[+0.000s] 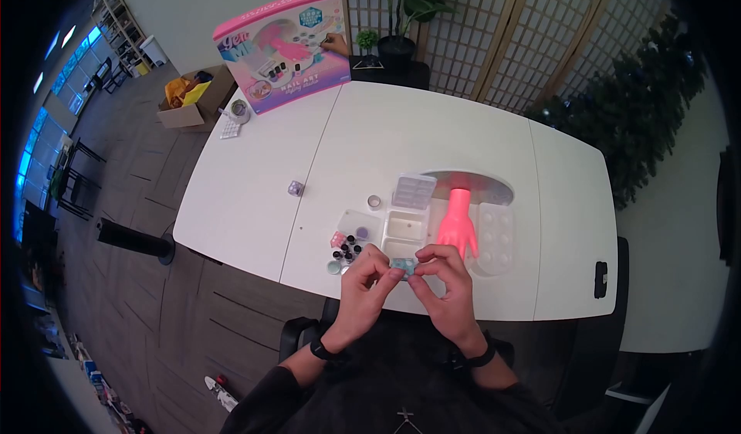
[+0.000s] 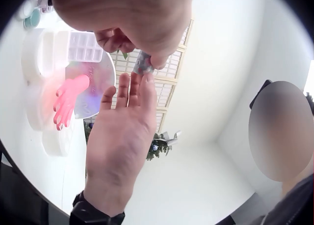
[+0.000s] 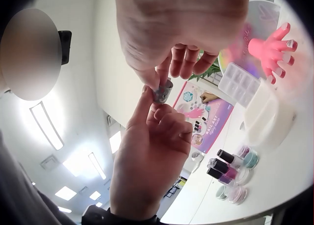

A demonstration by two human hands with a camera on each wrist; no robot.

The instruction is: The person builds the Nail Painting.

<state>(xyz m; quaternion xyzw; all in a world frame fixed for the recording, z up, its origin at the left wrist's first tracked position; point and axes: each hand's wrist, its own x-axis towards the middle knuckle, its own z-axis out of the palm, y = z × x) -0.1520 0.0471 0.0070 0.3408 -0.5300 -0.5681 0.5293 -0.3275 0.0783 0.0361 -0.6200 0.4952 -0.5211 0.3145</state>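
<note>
Two hands, the left hand [image 1: 361, 299] and the right hand [image 1: 449, 299], both pinched a small gray-teal item [image 1: 403, 265] between thumbs and fingertips; exact type too small to tell. Item was held up off the white table [image 1: 424, 129], between the hands, near the table's front edge. Left hand's spare fingers were curled in; right hand's were loosely bent. Beyond: pink model hand [image 1: 458, 222], fingers toward the person, in front of a shiny curved panel [image 1: 486, 187]. Clear molded tray [image 1: 495, 241] right of it, white compartment tray [image 1: 406, 225] left. Black-capped bottles [image 1: 351, 247] clustered nearer the left hand. Small purple jar [image 1: 296, 188] sat apart, farther left. Nail art box [image 1: 285, 48] stood upright at the table's far left.
</note>
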